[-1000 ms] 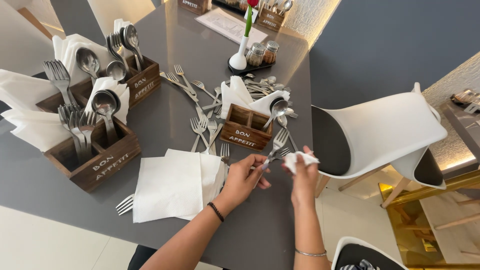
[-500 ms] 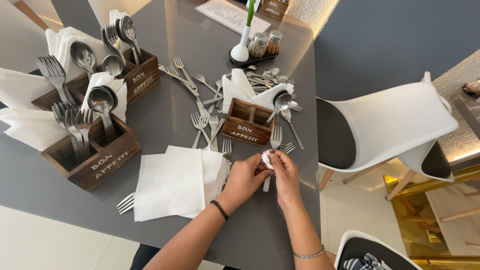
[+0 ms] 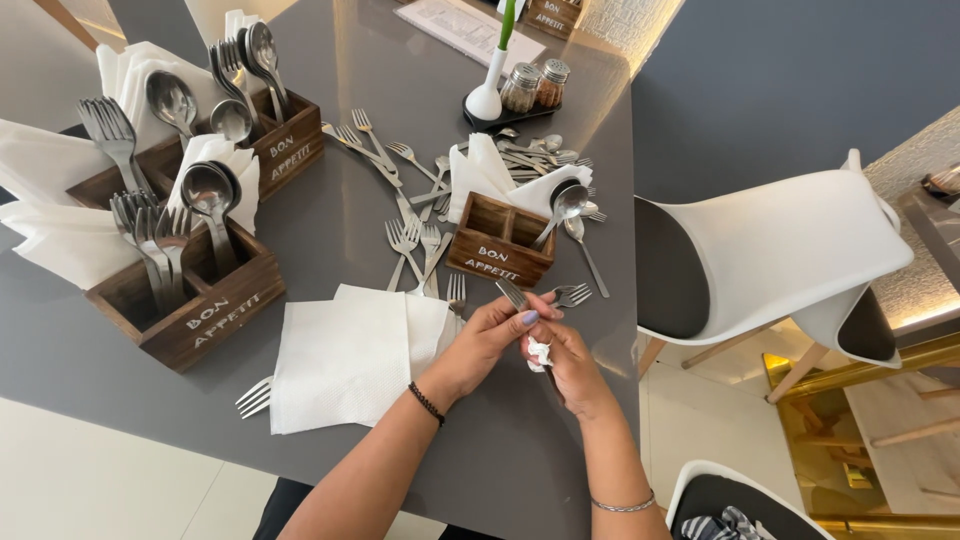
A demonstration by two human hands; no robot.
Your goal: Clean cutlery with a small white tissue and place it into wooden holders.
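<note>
Table (image 3: 420, 90), grey and long, carries the whole lay-out; a white chair (image 3: 790, 250) stands at its right edge; three wooden caddies hold cutlery and napkins, the nearest and smallest caddy (image 3: 500, 243) just beyond the hands; a flat stack of white napkins (image 3: 345, 360) lies left of the hands, loose forks scattered beyond it. Step in hand, as judged: wiping one fork clean with a cloth. Left hand (image 3: 490, 340) is closed about the fork (image 3: 512, 293), thumb and fingers pinching it below the tines, which point up and away; right hand (image 3: 570, 365) is curled shut on a small crumpled white wipe (image 3: 539, 353), pressed close against the fork's shaft. The next move seems to call for a firm pinch and a steady draw of the wipe along the metal. Against the frame half a second earlier: the hands sit lower and nearer the table's edge; the fork now shows clear of the fingers.
</note>
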